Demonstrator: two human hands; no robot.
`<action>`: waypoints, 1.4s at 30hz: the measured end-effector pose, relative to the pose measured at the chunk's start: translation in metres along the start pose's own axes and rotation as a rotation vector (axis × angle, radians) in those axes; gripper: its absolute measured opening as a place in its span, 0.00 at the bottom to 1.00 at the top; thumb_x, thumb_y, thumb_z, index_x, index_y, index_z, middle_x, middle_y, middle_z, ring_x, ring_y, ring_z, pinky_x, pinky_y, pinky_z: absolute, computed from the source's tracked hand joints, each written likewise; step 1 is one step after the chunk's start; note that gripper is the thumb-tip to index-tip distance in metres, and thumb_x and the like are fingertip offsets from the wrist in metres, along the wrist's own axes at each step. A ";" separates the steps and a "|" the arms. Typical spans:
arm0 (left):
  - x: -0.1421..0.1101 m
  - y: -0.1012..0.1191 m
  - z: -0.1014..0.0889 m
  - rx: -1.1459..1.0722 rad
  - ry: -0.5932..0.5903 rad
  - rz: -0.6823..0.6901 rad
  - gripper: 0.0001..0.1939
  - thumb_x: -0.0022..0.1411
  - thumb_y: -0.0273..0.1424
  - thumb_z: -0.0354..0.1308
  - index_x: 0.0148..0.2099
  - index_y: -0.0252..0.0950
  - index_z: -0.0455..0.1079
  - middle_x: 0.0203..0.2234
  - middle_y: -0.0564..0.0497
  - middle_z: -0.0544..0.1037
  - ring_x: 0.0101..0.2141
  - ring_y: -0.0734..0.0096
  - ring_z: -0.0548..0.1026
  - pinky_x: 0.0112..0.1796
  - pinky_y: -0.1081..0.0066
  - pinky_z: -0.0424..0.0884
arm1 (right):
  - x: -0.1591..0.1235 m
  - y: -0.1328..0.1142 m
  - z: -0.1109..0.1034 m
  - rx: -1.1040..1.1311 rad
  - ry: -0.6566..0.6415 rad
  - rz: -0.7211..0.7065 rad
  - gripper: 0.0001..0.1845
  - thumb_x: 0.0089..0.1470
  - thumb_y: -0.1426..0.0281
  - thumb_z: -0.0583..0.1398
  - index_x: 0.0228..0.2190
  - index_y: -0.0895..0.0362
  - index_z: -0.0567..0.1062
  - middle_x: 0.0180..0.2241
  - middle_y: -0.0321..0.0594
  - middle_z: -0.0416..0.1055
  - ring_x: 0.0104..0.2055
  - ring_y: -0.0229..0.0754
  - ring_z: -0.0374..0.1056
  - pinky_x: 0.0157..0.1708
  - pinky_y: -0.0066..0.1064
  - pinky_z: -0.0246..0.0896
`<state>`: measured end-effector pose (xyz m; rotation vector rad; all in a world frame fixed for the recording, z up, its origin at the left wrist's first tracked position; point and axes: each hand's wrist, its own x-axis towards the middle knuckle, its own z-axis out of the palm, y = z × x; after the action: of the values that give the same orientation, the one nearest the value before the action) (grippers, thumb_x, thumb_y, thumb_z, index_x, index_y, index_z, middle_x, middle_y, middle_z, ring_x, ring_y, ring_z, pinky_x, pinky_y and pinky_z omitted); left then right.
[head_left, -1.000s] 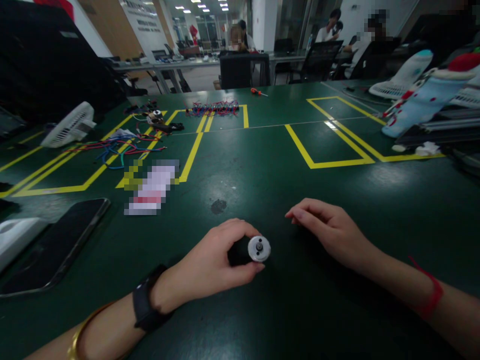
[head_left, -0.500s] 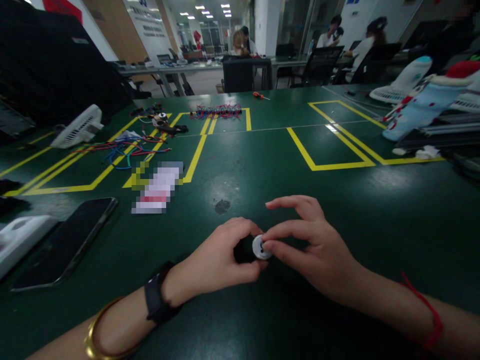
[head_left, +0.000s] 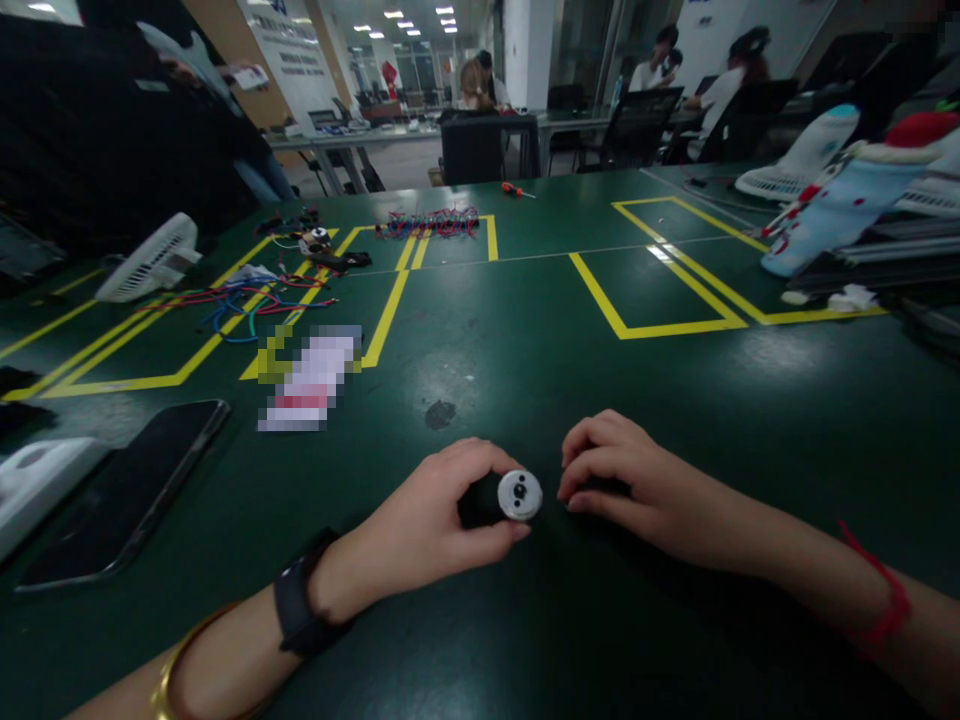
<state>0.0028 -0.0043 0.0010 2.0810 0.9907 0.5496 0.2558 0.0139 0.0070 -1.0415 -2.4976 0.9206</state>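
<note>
My left hand point(head_left: 431, 515) grips a small black motor point(head_left: 510, 497) with a round silver end face, holding it on its side against the green table point(head_left: 525, 330). The silver face points to the right, toward my right hand point(head_left: 626, 485). That hand rests on the table just right of the motor, its fingers curled down with the tips close together. Whether something small sits under those fingertips is hidden. A black watch and a gold bangle are on my left wrist, a red string on my right.
A black phone point(head_left: 124, 495) and a white box point(head_left: 37, 480) lie at the left. Coloured wires point(head_left: 240, 295), a white fan point(head_left: 150, 260), a wire bundle point(head_left: 427, 220) and a screwdriver point(head_left: 516, 189) lie farther back. Yellow tape marks rectangles. A light blue object point(head_left: 832, 215) lies at right. People sit beyond.
My right hand touched the motor's silver face half a second ago, then drew back to the right and curled onto the table. My left hand kept its hold.
</note>
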 end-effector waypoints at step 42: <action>-0.002 0.000 0.001 -0.021 0.016 0.003 0.15 0.56 0.28 0.63 0.46 0.39 0.68 0.40 0.52 0.75 0.40 0.68 0.72 0.43 0.68 0.67 | 0.002 0.006 -0.008 0.166 0.186 0.219 0.08 0.52 0.63 0.62 0.35 0.53 0.76 0.36 0.39 0.72 0.38 0.43 0.68 0.37 0.37 0.62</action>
<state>0.0019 -0.0060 0.0003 2.0628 0.9872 0.5763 0.2614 0.0215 0.0094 -1.2985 -2.1485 1.0207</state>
